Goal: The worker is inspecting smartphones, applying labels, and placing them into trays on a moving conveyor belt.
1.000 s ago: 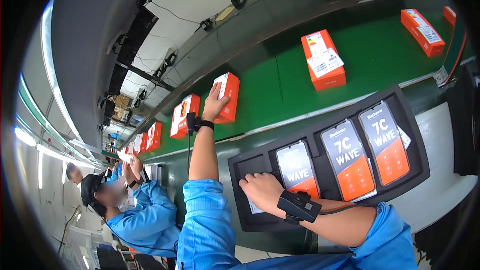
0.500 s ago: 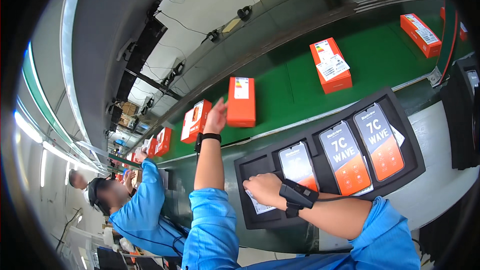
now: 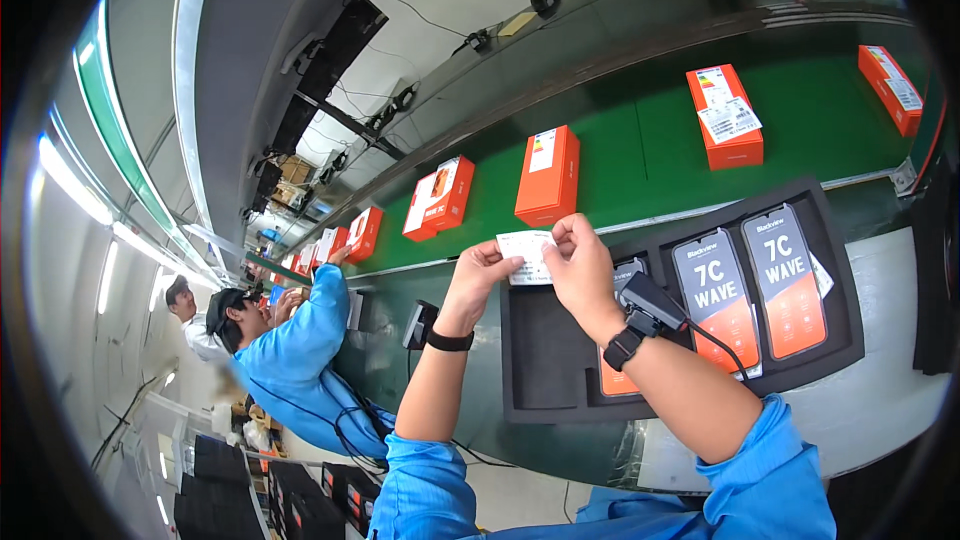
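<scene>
Took black tray (image 3: 545,355) as reference for all places. Found white label (image 3: 527,270) at the far left corner of the tray, held between both hands. Noted left hand (image 3: 475,278) just left of that corner, pinching the left end of the label between thumb and bent fingers. Noted right hand (image 3: 582,268) at the far edge of the tray, pinching the right end of the label between thumb and fingertips. Could not tell from this angle whether touching the tray with the label.

Counted three phones (image 3: 715,300) in the tray, side by side, with grey and orange faces; recorded the leftmost as partly covered by the right forearm. Saw white slip (image 3: 822,278) sticking out by the rightmost, at the right side of the tray.

Observed green belt (image 3: 660,175) running beyond the tray, bearing orange boxes (image 3: 548,185). Logged one straight beyond the tray's far left corner, another beyond its right half with a white sticker (image 3: 730,120) set askew. Recorded co-worker (image 3: 300,345) in blue, well left of the tray.
</scene>
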A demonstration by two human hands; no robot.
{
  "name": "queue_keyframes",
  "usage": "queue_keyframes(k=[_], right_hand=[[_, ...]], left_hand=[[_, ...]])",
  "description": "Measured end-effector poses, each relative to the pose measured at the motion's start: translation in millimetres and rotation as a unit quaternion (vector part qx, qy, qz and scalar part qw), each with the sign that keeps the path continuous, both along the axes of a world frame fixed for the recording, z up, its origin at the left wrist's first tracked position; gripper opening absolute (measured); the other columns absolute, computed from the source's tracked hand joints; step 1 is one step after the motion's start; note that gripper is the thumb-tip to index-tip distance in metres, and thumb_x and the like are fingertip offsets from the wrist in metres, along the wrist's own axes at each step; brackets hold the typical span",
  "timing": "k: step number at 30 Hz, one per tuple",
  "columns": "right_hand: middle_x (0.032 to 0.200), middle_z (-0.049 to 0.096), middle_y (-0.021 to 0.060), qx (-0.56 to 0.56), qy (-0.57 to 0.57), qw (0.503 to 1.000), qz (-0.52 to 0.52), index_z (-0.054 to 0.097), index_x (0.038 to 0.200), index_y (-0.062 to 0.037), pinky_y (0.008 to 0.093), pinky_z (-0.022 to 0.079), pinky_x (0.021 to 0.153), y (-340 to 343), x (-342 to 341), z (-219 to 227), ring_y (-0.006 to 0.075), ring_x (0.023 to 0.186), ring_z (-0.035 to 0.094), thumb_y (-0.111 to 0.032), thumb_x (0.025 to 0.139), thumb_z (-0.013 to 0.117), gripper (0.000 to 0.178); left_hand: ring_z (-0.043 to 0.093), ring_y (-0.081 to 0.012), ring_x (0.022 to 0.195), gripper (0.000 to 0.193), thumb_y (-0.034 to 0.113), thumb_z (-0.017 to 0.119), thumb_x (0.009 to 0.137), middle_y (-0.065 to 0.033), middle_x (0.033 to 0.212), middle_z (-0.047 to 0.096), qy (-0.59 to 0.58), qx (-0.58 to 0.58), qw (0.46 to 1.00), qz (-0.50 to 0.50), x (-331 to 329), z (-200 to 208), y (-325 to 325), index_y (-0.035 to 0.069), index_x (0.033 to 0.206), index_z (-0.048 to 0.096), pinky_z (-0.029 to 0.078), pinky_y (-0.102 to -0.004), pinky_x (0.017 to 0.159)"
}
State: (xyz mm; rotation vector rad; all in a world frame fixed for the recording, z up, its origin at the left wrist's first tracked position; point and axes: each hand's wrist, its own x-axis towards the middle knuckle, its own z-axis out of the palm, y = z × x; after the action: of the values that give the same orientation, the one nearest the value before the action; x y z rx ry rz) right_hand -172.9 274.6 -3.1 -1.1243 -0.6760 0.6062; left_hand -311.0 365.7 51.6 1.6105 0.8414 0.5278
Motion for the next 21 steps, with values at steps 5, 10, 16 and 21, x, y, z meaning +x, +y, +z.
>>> queue_keyframes(k=[5,10,16,21], right_hand=[[0.109,0.055,0.0136,0.085,-0.22,0.959,-0.158,0.051,0.104,-0.0039,0.0433,0.041,0.089,-18.3,5.8,18.1,0.0346,0.104,0.052,0.001,0.069,0.061,0.037],[0.113,0.053,0.013,0.106,-0.284,0.951,-0.06,0.052,0.107,-0.0059,0.0425,0.04,0.095,-31.0,-4.2,26.5,0.0324,0.111,0.05,0.0,0.071,0.06,0.037],[0.11,0.055,0.0099,0.072,-0.24,0.95,-0.184,0.053,0.103,-0.0087,0.0427,0.039,0.087,-11.7,15.9,19.9,0.0316,0.105,0.052,-0.002,0.07,0.06,0.035],[0.104,0.056,0.0144,0.104,-0.186,0.943,-0.254,0.053,0.101,-0.0056,0.0461,0.041,0.086,8.4,51.4,11.7,0.0358,0.099,0.053,-0.001,0.072,0.059,0.031]], left_hand=[[0.063,-0.0087,0.077,0.019,0.006,0.068,0.085,-0.0025,0.09,0.07,-0.018,0.045,0.989,0.14,26.8,-17.2,61.3,0.001,0.103,0.067,0.048,-0.0236,0.067],[0.065,-0.0136,0.079,0.052,0.015,0.076,0.078,-0.0093,0.092,0.07,0.159,0.175,0.963,0.127,53.6,-47.0,133.3,-0.004,0.123,0.057,0.051,-0.0277,0.067],[0.066,-0.0186,0.081,0.049,0.02,0.073,0.079,-0.0124,0.092,0.066,0.118,0.331,0.922,0.163,53.4,-32.8,110.8,-0.004,0.119,0.059,0.053,-0.0306,0.069],[0.064,-0.016,0.086,0.03,0.015,0.057,0.093,-0.0076,0.097,0.065,-0.024,-0.038,0.997,0.056,22.2,8.6,-84.6,-0.004,0.116,0.059,0.053,-0.0282,0.077]])
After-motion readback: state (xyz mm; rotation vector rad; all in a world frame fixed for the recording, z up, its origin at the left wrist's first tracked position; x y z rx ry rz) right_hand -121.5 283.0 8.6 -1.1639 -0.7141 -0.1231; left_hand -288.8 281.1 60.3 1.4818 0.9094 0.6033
